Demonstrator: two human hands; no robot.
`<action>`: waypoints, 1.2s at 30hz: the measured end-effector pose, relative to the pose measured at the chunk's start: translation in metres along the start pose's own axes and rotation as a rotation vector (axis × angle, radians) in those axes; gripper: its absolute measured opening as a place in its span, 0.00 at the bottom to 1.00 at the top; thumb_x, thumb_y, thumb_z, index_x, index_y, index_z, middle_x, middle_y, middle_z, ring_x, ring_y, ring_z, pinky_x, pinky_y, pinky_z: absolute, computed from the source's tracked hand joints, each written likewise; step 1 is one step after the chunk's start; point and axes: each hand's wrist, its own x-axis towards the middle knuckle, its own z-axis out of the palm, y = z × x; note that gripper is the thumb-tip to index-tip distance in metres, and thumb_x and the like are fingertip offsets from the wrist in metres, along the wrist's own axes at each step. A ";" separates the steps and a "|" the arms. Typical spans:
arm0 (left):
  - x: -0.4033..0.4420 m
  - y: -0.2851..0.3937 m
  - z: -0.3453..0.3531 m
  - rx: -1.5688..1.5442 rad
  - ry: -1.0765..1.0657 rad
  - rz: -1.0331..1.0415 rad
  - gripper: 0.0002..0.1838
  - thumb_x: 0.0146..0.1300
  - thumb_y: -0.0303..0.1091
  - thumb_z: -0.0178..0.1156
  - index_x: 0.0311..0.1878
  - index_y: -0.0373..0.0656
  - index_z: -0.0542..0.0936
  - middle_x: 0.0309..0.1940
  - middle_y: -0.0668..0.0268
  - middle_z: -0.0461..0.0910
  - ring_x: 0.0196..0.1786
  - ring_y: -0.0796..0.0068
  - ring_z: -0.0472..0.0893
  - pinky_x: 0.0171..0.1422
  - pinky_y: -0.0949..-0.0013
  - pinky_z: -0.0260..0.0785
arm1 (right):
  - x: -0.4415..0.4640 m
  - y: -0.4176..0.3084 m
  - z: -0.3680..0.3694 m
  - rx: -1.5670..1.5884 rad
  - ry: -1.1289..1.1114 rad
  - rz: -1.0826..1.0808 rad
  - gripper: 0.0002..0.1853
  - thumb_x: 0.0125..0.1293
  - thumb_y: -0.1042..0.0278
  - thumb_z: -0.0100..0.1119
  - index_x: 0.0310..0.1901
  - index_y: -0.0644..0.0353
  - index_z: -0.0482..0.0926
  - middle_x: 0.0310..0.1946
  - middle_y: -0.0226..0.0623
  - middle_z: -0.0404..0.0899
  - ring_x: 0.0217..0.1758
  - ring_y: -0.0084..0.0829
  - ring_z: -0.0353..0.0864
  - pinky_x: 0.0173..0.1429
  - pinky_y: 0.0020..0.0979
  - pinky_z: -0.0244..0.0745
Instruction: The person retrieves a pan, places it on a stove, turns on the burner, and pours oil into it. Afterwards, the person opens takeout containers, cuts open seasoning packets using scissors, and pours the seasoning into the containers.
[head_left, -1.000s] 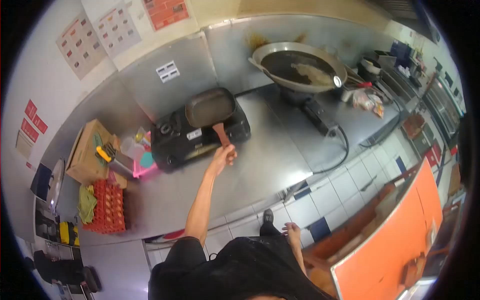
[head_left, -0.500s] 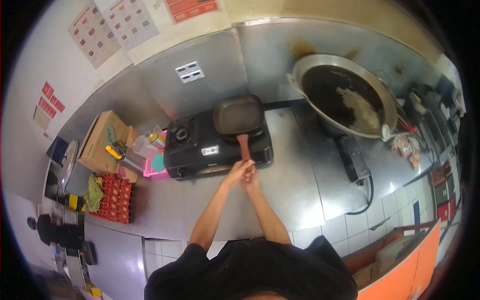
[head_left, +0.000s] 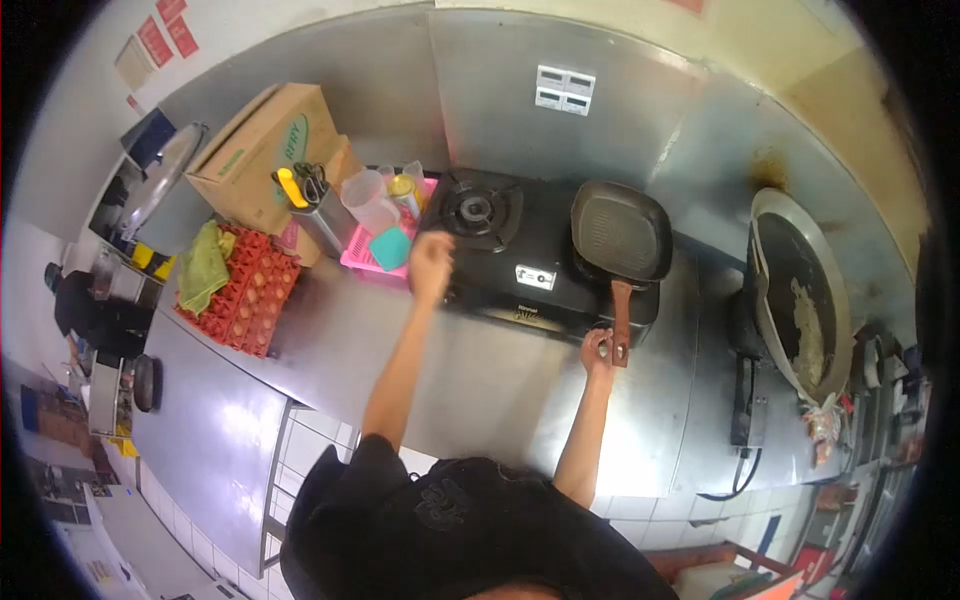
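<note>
The square grill pan (head_left: pixel 622 232) sits on the right burner of the black two-burner gas stove (head_left: pixel 500 300). Its brown handle (head_left: pixel 621 320) points toward me. My right hand (head_left: pixel 598 352) is at the stove's front right, just left of the handle end. Its fingers are curled at what looks like the control knob. My left hand (head_left: pixel 431 264) is raised by the stove's front left corner, near the pink basket (head_left: pixel 372 268). Those fingers look bent and slightly blurred, and I cannot see anything in them. The left burner (head_left: pixel 473 209) has nothing on it.
Left of the stove are a cup (head_left: pixel 368 203), a knife holder (head_left: pixel 330 222), a cardboard box (head_left: pixel 262 150) and red egg trays (head_left: pixel 240 305) with a green cloth (head_left: pixel 206 268). A large wok (head_left: pixel 765 215) with dark oil stands right. A person (head_left: pixel 90 310) is far left.
Both hands were together at the pan handle. My left hand has moved left to the stove's corner, and my right hand has shifted beside the handle. The view has turned left.
</note>
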 end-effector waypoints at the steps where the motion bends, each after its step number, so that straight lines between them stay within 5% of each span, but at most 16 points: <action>1: 0.030 -0.015 -0.021 0.032 0.130 -0.045 0.09 0.73 0.33 0.53 0.38 0.40 0.78 0.29 0.68 0.77 0.25 0.82 0.74 0.25 0.73 0.68 | 0.008 -0.005 -0.004 0.060 0.023 0.036 0.09 0.63 0.63 0.59 0.36 0.60 0.77 0.34 0.41 0.83 0.37 0.36 0.85 0.44 0.39 0.80; 2: 0.057 -0.027 -0.042 0.196 0.203 -0.106 0.10 0.71 0.35 0.55 0.43 0.38 0.79 0.33 0.64 0.80 0.31 0.73 0.80 0.34 0.68 0.74 | -0.005 0.003 0.001 -0.032 -0.010 -0.044 0.08 0.61 0.67 0.61 0.34 0.62 0.76 0.36 0.44 0.83 0.37 0.38 0.84 0.48 0.39 0.80; 4: 0.111 -0.091 -0.071 0.420 0.436 0.188 0.13 0.66 0.36 0.59 0.47 0.36 0.79 0.36 0.57 0.83 0.40 0.62 0.83 0.46 0.62 0.76 | -0.018 0.017 0.010 -0.157 0.048 -0.152 0.07 0.63 0.68 0.59 0.36 0.62 0.75 0.36 0.44 0.83 0.36 0.37 0.83 0.48 0.39 0.81; 6: 0.156 -0.146 -0.093 0.233 0.497 -0.027 0.15 0.60 0.35 0.60 0.45 0.35 0.81 0.38 0.53 0.85 0.47 0.56 0.83 0.55 0.59 0.73 | -0.025 0.030 0.014 -0.409 0.111 -0.286 0.08 0.68 0.68 0.57 0.40 0.63 0.73 0.36 0.43 0.82 0.37 0.35 0.84 0.48 0.37 0.81; 8: 0.187 -0.190 -0.107 0.513 0.511 0.019 0.14 0.57 0.36 0.59 0.39 0.34 0.82 0.35 0.52 0.85 0.46 0.55 0.83 0.55 0.58 0.74 | -0.010 0.020 -0.001 -0.510 -0.013 -0.256 0.09 0.68 0.66 0.58 0.41 0.63 0.74 0.36 0.43 0.82 0.37 0.35 0.84 0.49 0.38 0.81; 10: 0.208 -0.218 -0.111 0.410 0.462 -0.278 0.15 0.58 0.39 0.59 0.35 0.33 0.82 0.34 0.52 0.84 0.40 0.55 0.84 0.52 0.58 0.75 | 0.003 -0.002 -0.019 -0.663 -0.109 -0.269 0.10 0.68 0.64 0.58 0.42 0.63 0.75 0.36 0.42 0.82 0.38 0.34 0.84 0.50 0.39 0.82; 12: 0.185 -0.124 -0.082 -0.034 0.474 -0.621 0.17 0.60 0.41 0.59 0.37 0.33 0.82 0.34 0.53 0.84 0.35 0.55 0.84 0.48 0.58 0.76 | 0.002 0.003 -0.021 -0.783 -0.070 -0.366 0.12 0.70 0.61 0.56 0.44 0.63 0.75 0.36 0.41 0.82 0.39 0.34 0.84 0.50 0.39 0.82; 18: 0.206 -0.209 -0.101 0.319 0.448 -0.375 0.20 0.65 0.47 0.58 0.42 0.36 0.80 0.35 0.54 0.84 0.37 0.57 0.84 0.48 0.55 0.74 | -0.025 0.026 -0.003 -1.060 0.054 -0.504 0.13 0.72 0.59 0.53 0.48 0.60 0.76 0.38 0.41 0.83 0.37 0.36 0.84 0.47 0.38 0.82; 20: 0.178 -0.147 -0.095 0.473 0.498 -0.210 0.19 0.63 0.47 0.59 0.41 0.37 0.80 0.38 0.55 0.84 0.43 0.55 0.84 0.50 0.55 0.73 | -0.024 0.023 -0.002 -1.111 0.065 -0.488 0.13 0.73 0.58 0.52 0.49 0.59 0.76 0.38 0.41 0.83 0.37 0.36 0.84 0.46 0.37 0.82; 22: 0.177 -0.157 -0.108 0.532 0.515 -0.126 0.17 0.63 0.47 0.60 0.40 0.40 0.80 0.39 0.56 0.85 0.46 0.54 0.83 0.50 0.55 0.72 | -0.032 0.025 -0.005 -1.212 -0.091 -0.554 0.15 0.73 0.59 0.52 0.50 0.62 0.75 0.36 0.41 0.83 0.36 0.35 0.84 0.44 0.36 0.81; 25: 0.152 -0.101 -0.103 0.530 0.551 -0.101 0.12 0.62 0.42 0.62 0.39 0.42 0.80 0.36 0.60 0.84 0.40 0.60 0.81 0.48 0.59 0.71 | -0.025 0.025 0.003 -1.377 0.087 -0.571 0.16 0.72 0.58 0.53 0.48 0.65 0.76 0.34 0.42 0.83 0.34 0.36 0.85 0.41 0.35 0.81; 30: 0.128 -0.048 -0.102 0.534 0.495 -0.080 0.12 0.65 0.42 0.61 0.43 0.43 0.80 0.42 0.57 0.85 0.47 0.54 0.83 0.51 0.54 0.71 | -0.028 0.030 0.006 -1.309 0.082 -0.644 0.14 0.70 0.63 0.57 0.43 0.69 0.77 0.31 0.45 0.83 0.29 0.38 0.86 0.35 0.35 0.84; 32: 0.124 -0.043 -0.105 0.538 0.464 0.015 0.13 0.68 0.42 0.60 0.44 0.43 0.78 0.40 0.61 0.86 0.39 0.66 0.86 0.42 0.62 0.75 | -0.026 0.030 0.007 -1.320 0.107 -0.644 0.14 0.69 0.65 0.57 0.44 0.71 0.75 0.30 0.46 0.83 0.27 0.38 0.86 0.32 0.35 0.85; 36: 0.109 -0.020 -0.111 0.496 0.372 0.046 0.12 0.70 0.39 0.59 0.46 0.40 0.77 0.40 0.58 0.86 0.36 0.68 0.86 0.39 0.67 0.77 | -0.021 0.026 0.004 -1.305 0.095 -0.644 0.14 0.70 0.65 0.56 0.43 0.72 0.74 0.30 0.46 0.83 0.26 0.38 0.85 0.31 0.35 0.85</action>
